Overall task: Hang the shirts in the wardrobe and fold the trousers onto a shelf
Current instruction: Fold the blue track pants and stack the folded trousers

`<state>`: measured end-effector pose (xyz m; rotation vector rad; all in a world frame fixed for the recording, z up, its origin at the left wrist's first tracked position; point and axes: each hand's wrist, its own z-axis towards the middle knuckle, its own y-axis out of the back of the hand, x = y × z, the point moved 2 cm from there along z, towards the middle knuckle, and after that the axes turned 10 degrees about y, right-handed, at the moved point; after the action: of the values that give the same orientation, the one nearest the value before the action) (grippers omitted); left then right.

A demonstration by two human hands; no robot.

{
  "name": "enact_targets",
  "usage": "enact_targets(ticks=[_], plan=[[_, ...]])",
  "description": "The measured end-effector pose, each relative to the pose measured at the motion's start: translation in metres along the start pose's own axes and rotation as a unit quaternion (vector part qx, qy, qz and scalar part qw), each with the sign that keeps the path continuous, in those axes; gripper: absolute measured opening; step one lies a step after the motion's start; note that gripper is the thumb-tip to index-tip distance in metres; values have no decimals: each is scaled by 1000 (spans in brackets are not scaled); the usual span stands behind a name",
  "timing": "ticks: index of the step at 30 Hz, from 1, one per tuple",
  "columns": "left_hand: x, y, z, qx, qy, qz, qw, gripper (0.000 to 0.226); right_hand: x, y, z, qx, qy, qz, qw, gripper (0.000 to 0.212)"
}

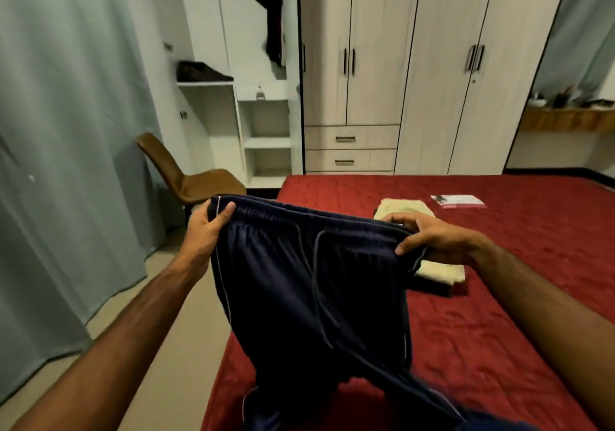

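Navy track trousers [309,284] with a grey drawstring and thin white side stripes hang in front of me above the red bed [499,314]. My left hand [208,227] grips the left end of the elastic waistband. At the waistband's right end, my right hand [429,236] pinches the fabric. The legs trail down to the bed's near edge. A folded cream garment [404,209] on a darker one lies on the bed behind the trousers, partly hidden. A dark shirt [271,11] hangs in the open wardrobe section [263,97], and dark folded clothing [201,72] lies on a shelf beside it.
A brown chair [189,177] stands left of the bed by grey curtains [66,131]. The closed wardrobe doors [416,64] and drawers face the bed. A small packet [457,201] lies on the bed's far side. A wooden ledge [565,119] with small items is at right.
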<state>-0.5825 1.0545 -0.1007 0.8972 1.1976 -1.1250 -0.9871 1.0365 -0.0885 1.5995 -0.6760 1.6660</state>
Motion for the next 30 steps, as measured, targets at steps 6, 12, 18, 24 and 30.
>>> enact_targets(ticks=[6,12,18,24,30], plan=[[-96,4,17,-63,-108,33,992,8,80,21,14,-115,159,57,979,48],[-149,12,57,-170,-69,123,975,18,132,14,71,-325,181,-29,928,29],[-231,-11,51,-249,-120,158,948,26,224,1,115,-426,205,-153,868,50],[-298,-63,30,-247,-183,170,936,33,295,-72,130,-332,281,-145,889,23],[-314,-115,0,-63,-239,72,966,36,327,-128,138,-226,294,-58,927,34]])
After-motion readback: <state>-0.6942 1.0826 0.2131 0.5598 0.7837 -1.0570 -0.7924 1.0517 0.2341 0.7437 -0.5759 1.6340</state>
